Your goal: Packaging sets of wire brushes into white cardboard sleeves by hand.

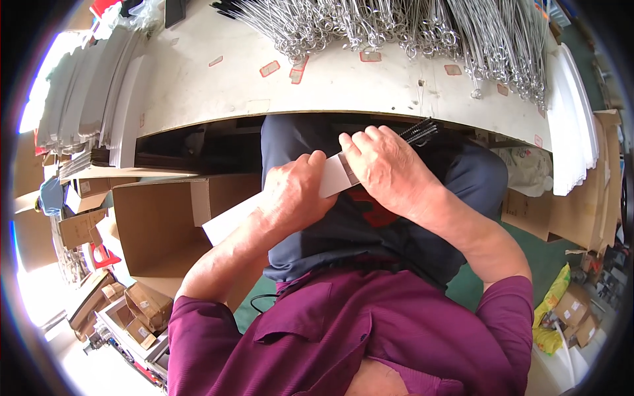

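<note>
A long, narrow white box lies slanted over my lap, with my left hand closed around its middle. My right hand is closed at the box's upper right end. Black-bristled brushes in a thin bundle stick out past my right hand, away from the box. The fingers of that hand hide where the bundle and the box end meet, so I cannot tell how far the brushes reach inside.
Ahead is a white table with heaps of looped wire handles. White flat cartons stand stacked at its left, more white sheets at its right. A large open cardboard box sits on the floor by my left arm.
</note>
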The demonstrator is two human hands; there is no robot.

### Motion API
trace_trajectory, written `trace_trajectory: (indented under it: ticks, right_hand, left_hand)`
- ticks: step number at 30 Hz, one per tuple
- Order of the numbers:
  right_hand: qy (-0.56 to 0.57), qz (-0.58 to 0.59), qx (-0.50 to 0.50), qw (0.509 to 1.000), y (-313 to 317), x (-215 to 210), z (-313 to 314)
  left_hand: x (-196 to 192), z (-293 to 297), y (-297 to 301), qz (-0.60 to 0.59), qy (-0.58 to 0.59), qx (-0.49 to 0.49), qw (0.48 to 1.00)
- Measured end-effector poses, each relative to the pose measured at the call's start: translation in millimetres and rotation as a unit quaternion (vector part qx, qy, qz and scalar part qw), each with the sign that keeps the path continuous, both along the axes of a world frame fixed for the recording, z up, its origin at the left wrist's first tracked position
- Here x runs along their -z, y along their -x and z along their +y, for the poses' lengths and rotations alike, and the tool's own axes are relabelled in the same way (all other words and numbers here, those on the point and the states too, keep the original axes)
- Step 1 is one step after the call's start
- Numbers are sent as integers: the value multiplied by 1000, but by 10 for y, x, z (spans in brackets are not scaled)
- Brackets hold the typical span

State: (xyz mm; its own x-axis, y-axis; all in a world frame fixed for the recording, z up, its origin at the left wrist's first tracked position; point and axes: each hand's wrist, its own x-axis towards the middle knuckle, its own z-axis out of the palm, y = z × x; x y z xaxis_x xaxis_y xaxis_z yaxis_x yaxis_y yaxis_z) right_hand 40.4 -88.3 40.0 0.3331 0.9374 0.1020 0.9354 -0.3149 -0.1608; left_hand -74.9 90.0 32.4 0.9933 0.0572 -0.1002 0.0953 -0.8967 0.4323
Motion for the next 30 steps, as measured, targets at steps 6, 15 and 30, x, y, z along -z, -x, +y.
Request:
trace_trajectory:
  ticks: [6,15,30]
  right_hand:
    - [-117,16,25,993,-258,-310,-270]
    - [-296,411,244,827,-79,284,-308]
    - [-385,706,237,545,125,336,-174]
  left_hand:
    - [14,112,126,-3,-1,-9,1000]
    - [92,-18,90,-30,-5,26,999]
    - [142,-144,77,-14,-19,1,1000]
